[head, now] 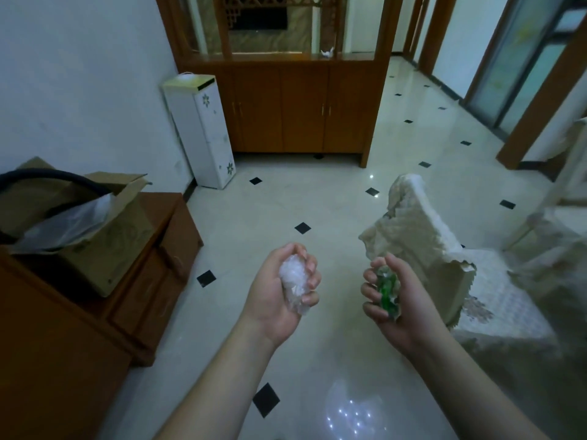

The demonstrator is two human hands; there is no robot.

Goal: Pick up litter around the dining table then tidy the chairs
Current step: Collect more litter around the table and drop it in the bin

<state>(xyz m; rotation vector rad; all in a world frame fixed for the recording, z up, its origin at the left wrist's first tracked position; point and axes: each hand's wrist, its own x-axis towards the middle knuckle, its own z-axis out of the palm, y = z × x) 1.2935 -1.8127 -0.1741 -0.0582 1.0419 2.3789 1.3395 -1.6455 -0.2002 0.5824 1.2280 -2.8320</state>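
**Both hands full of litter**

Palm up, forearm outstretched, the left hand (282,289) curls its fingers round a crumpled clear plastic wad (293,281). The right hand (392,300), likewise upturned, grips a crumpled green wrapper (386,287) beside the cloth-covered chair (444,268), above the tiled floor (254,217).

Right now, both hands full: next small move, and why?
Probably carry both loads to a bin; none shows here. The left hand grips a crumpled clear plastic wad, the right hand a crumpled green wrapper, so neither can grasp the cloth-covered chair.
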